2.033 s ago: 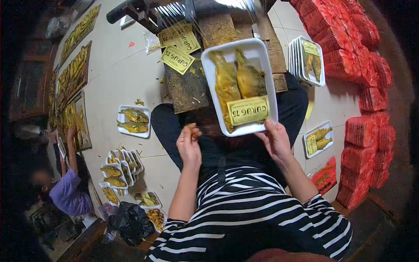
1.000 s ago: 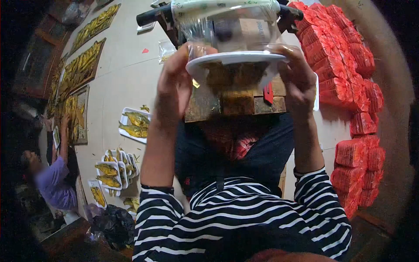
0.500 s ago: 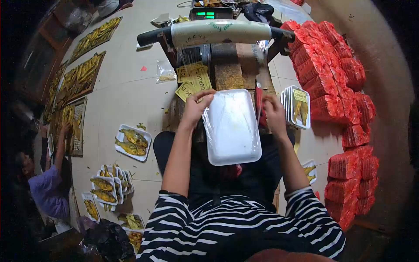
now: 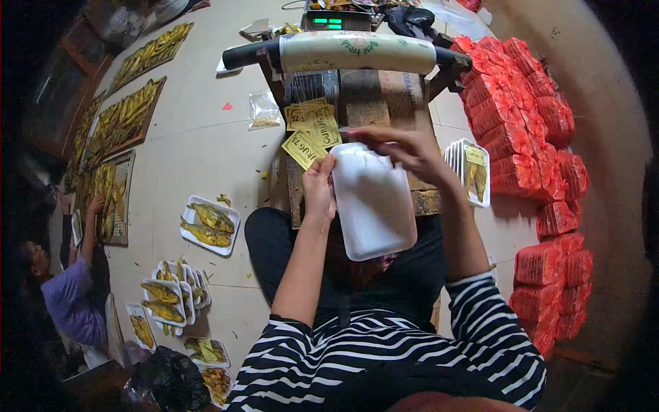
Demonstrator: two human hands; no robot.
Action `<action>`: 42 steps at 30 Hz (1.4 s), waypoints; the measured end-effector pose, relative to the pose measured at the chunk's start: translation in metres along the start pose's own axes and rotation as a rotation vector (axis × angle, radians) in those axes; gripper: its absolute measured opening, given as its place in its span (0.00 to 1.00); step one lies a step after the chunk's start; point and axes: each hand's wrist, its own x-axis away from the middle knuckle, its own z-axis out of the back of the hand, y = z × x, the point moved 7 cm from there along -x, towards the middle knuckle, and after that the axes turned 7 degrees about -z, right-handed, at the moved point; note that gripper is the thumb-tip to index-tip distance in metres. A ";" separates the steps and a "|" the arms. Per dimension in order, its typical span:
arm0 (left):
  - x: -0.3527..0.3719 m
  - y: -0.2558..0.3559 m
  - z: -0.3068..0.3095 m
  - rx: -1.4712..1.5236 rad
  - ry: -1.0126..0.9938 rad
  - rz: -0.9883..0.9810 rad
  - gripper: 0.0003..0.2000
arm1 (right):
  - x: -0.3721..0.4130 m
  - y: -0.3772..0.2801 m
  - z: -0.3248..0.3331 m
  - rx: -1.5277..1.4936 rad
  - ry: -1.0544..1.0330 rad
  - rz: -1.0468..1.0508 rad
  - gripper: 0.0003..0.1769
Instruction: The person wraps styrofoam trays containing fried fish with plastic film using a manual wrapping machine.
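Items in my view, listed from the work outward.

- Tray (image 4: pixel 377 206): one, white, underside up, over the lap at the near end of the wooden stand (image 4: pixel 296 199).
- Left hand (image 4: pixel 318 192): closed on the tray's left edge, thumb near the upper corner.
- Right hand (image 4: pixel 414 152): above the tray's far end, palm down, fingers pointing left, blurred; I cannot tell whether it grips anything.
- Film roll (image 4: pixel 357 53): one, printed in green, across the stand beyond the hands, clear film hanging below it.
- Labels (image 4: pixel 321 126): several, yellow, "CURUG 75", fanned out just left of the tray's far corner.
- Display (image 4: pixel 327 21): green digits, beyond the roll.
- Clear bag (image 4: pixel 264 110): one, on the floor left of the stand.
- Tray stack (image 4: pixel 476 172): right of the stand, top one holding fish and a yellow label.
- Red packs (image 4: pixel 511 137): many, piled along the right.
- Fish tray (image 4: pixel 210 225): one, on the floor to the left.
- Fish stack (image 4: pixel 167 300): several filled trays, leaning together, nearer me.
- Black bag (image 4: pixel 168 378): lower left.
- Racks (image 4: pixel 122 223): fish laid out, far left; a co-worker (image 4: pixel 74 302) in purple reaches to the nearest.
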 end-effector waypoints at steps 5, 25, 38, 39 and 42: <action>0.007 0.010 -0.006 -0.093 0.006 -0.147 0.05 | -0.022 -0.004 -0.021 0.839 -0.081 -0.068 0.18; 0.011 -0.007 0.014 0.003 0.030 -0.083 0.04 | 0.052 0.053 0.024 0.489 0.566 0.068 0.06; 0.077 0.041 -0.117 -0.276 -0.336 -0.124 0.28 | 0.063 0.047 0.004 0.343 0.396 0.145 0.27; 0.091 0.033 -0.142 -0.352 -0.470 -0.162 0.30 | 0.097 0.038 0.004 0.310 0.375 0.111 0.36; 0.163 -0.002 -0.221 -1.123 -1.043 -0.457 0.24 | 0.186 0.024 0.010 0.180 0.473 -0.013 0.46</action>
